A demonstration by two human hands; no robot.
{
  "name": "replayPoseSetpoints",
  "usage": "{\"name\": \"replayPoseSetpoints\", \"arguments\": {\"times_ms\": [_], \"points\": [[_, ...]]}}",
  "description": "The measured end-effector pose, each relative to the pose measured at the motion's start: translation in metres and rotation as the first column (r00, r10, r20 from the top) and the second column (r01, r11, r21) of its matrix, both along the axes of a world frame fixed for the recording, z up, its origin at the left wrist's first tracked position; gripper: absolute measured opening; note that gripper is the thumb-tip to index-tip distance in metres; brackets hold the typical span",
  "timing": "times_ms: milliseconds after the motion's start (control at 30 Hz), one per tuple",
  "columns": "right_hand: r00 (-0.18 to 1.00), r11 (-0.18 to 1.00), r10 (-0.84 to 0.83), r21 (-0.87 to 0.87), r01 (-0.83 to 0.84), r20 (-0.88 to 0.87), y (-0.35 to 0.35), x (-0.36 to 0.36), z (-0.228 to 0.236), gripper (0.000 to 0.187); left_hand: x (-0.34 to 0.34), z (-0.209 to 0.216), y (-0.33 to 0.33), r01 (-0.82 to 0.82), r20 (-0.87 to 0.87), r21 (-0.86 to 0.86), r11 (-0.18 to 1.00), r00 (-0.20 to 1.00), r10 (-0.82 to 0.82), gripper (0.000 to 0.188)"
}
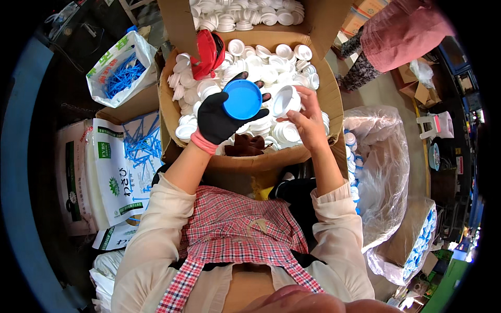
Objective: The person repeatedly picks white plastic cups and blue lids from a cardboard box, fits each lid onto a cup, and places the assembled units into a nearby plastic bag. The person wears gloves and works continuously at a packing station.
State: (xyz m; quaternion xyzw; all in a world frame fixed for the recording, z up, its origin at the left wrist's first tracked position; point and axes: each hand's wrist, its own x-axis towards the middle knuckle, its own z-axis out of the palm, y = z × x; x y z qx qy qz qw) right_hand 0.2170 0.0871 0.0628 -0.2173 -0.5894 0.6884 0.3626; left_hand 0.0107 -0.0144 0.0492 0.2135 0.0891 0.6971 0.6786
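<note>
A carton fills the upper middle of the frame, with caps heaped inside. On the heap, a pouch lies toward the back left and a cloth near the front wall. Over the heap are both hands — the left hand with a disc, the right hand with a single cap to the disc's right. Behind, at the top edge, stands another carton. A bag of sticks sits upper left; below it, more sticks lie on a sheet. Right of the front carton — a liner bag.
</note>
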Motion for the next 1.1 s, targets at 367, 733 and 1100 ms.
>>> {"name": "replayPoseSetpoints", "arguments": {"times_ms": [367, 733, 1100], "points": [[0.948, 0.704, -0.262, 0.707, 0.058, 0.182, -0.055, -0.027, 0.032, 0.064, 0.027, 0.001, -0.001, -0.038, 0.232, 0.031, 0.999, 0.972, 0.030, 0.057], [0.920, 0.591, -0.342, 0.805, 0.054, 0.190, -0.058, -0.034, 0.026, 0.065, 0.018, -0.001, -0.008, -0.336, -0.772, 0.576, 0.745, 0.077, 0.632, 0.059], [0.918, 0.561, -0.351, 0.827, 0.046, 0.187, -0.060, -0.035, 0.024, 0.063, 0.026, 0.009, -0.014, -0.331, -0.661, 0.306, 0.893, 0.601, 0.449, 0.064]]}}
